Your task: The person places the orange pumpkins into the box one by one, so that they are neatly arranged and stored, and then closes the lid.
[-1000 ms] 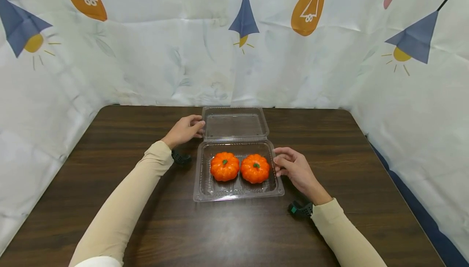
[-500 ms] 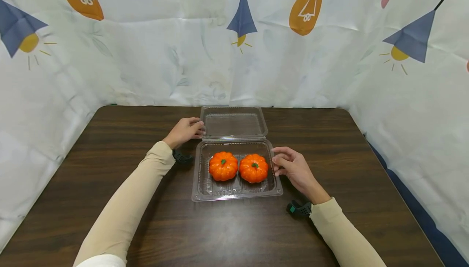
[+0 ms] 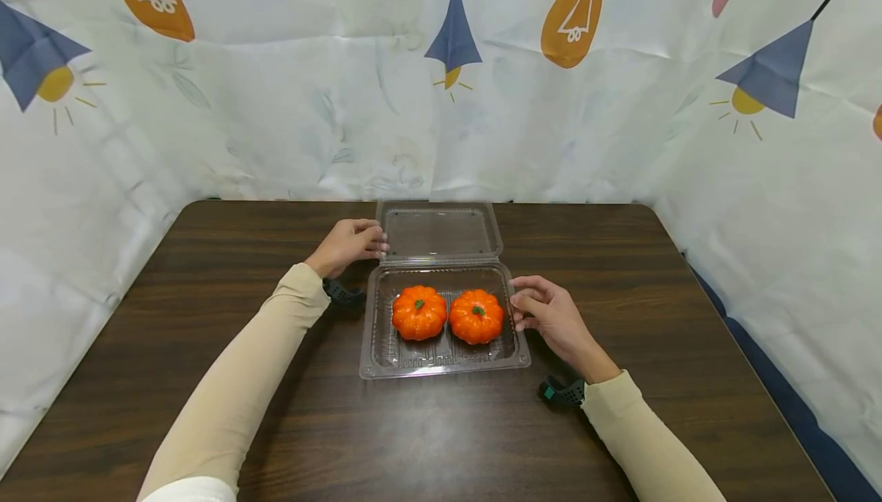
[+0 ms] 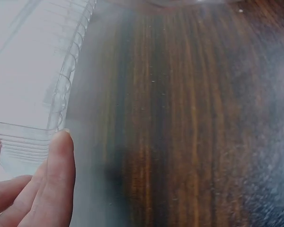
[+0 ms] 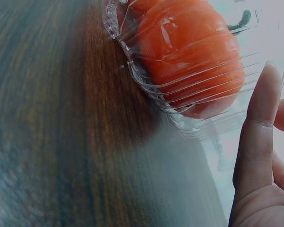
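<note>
An open clear plastic clamshell container (image 3: 445,372) lies on the table, its lid (image 3: 441,230) folded back on the far side. Two small orange pumpkins with green stems sit side by side in its base, the left pumpkin (image 3: 419,313) and the right pumpkin (image 3: 476,317). At the lid's left edge, my left hand (image 3: 350,246) holds the plastic between thumb and fingers. My right hand (image 3: 551,318) grips the right rim of the base beside the right pumpkin. Through the ribbed wall in the right wrist view, one pumpkin (image 5: 189,61) shows close to the thumb.
The dark wood-grain table (image 3: 441,441) reaches back to a white patterned curtain (image 3: 276,119), which also hangs at both sides. A dark strap (image 3: 563,392) is on the right wrist, and another strap (image 3: 343,295) is on the left.
My left fingers shift very slightly at the lid's edge. The head view drifts a little; the container, pumpkins and right hand otherwise stay in place.
</note>
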Demonstrator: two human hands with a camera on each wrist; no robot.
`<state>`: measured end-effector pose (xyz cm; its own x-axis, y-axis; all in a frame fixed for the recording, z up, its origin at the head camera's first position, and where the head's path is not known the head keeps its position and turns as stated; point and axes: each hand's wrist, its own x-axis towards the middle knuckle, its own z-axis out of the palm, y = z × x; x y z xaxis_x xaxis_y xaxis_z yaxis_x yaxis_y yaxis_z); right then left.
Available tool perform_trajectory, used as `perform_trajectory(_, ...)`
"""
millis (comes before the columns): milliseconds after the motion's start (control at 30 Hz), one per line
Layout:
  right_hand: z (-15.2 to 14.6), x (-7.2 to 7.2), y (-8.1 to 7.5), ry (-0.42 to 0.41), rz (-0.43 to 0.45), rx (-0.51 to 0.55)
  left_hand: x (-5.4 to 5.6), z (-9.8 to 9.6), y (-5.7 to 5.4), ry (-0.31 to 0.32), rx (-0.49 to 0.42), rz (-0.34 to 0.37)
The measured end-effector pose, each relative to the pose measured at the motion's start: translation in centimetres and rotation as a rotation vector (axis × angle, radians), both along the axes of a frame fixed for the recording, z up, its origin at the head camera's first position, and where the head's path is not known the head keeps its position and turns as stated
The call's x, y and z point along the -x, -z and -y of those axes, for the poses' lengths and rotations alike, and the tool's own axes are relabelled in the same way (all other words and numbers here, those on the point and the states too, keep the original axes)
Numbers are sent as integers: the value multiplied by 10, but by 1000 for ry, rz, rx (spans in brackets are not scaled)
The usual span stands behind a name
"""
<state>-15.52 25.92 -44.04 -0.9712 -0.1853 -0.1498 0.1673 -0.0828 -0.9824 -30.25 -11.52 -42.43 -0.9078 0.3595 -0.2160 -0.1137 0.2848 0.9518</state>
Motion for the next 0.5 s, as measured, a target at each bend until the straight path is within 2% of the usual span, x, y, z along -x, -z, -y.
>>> perform_trajectory(200, 0, 0, 1, 0, -1, -7, -2, 2, -11, -3, -18, 2)
perform_trajectory(500, 0, 0, 2, 2, -4, -12, -4, 1, -23, -13, 6, -40)
